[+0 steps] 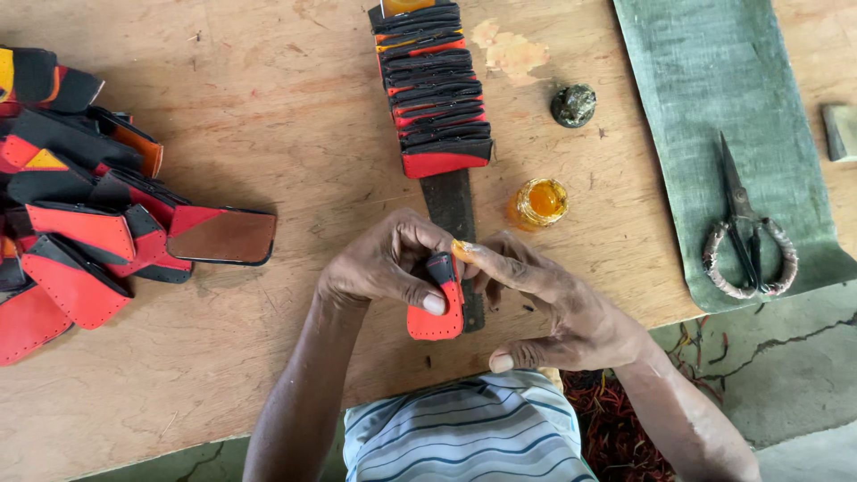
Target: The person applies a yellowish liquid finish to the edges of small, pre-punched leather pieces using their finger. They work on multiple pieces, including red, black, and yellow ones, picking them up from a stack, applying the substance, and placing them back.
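1. A red and black leather piece (pixel 437 308) is pinched by the left hand (pixel 384 263); the thumb is pressed across its lower red face, the fingers are curled behind its black top.
2. The right hand (pixel 553 303) is held just beside the piece, to its right. Its forefinger tip, smeared with orange glue, is laid against the black top edge; nothing is gripped, and the remaining fingers are loosely bent.
3. The piece is held over the near edge of the wooden table (pixel 286 116), partly covering a dark strip (pixel 453 214).
4. On the strip's far part, a row of overlapped black and red pieces (pixel 430 89) is laid out.
5. An open glue jar (pixel 540 202) is seen near the right hand, its lid (pixel 573 105) further off.
6. Scissors (pixel 745 228) are lying on a green mat (pixel 714 80), well apart to the right.
7. A heap of red and black pieces (pixel 80 205) is piled at the left.
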